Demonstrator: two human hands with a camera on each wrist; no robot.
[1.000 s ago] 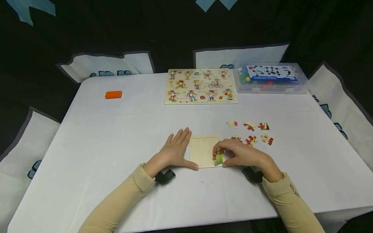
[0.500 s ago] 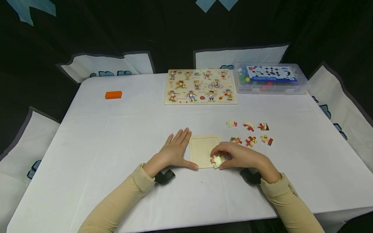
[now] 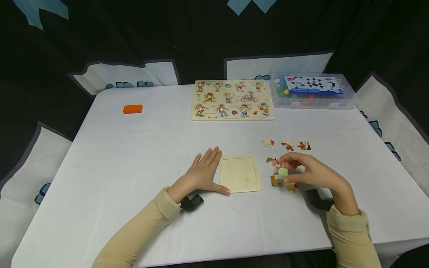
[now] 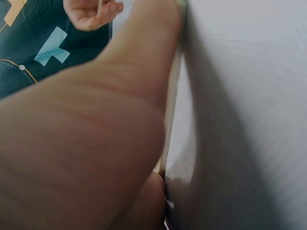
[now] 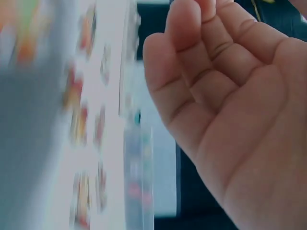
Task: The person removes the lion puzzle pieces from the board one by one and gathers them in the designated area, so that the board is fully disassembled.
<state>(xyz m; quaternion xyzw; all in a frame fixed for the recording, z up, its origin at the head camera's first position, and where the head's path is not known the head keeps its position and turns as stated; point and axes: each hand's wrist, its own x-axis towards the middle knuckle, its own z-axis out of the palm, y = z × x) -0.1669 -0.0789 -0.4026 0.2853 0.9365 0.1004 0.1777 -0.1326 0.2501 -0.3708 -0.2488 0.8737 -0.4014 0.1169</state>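
Observation:
My left hand (image 3: 200, 174) lies flat, fingers spread, along the left edge of a pale wooden puzzle board (image 3: 240, 174) with a raised rim. The thumb reaches the board's lower left corner. To the board's right, my right hand (image 3: 310, 171) pinches a light green and pink puzzle piece (image 3: 281, 173) between thumb and fingers. Another puzzle piece (image 3: 275, 181) shows just below it, and part of a green and orange piece (image 3: 291, 187) under the hand. In the right wrist view, the right hand's fingers (image 5: 184, 72) are curled; the thumb is out of view.
Beyond the right hand lie loose puzzle pieces: a pink and cream one (image 3: 268, 143), a red and yellow one (image 3: 287, 145) and a dark red one (image 3: 304, 146). Farther back are a picture peg board (image 3: 232, 100), a clear plastic box (image 3: 313, 100) and an orange block (image 3: 132, 109).
My right hand has turned the puzzle piece over the board, then carried it right, off the board and over the loose pieces. The left hand has stayed in place.

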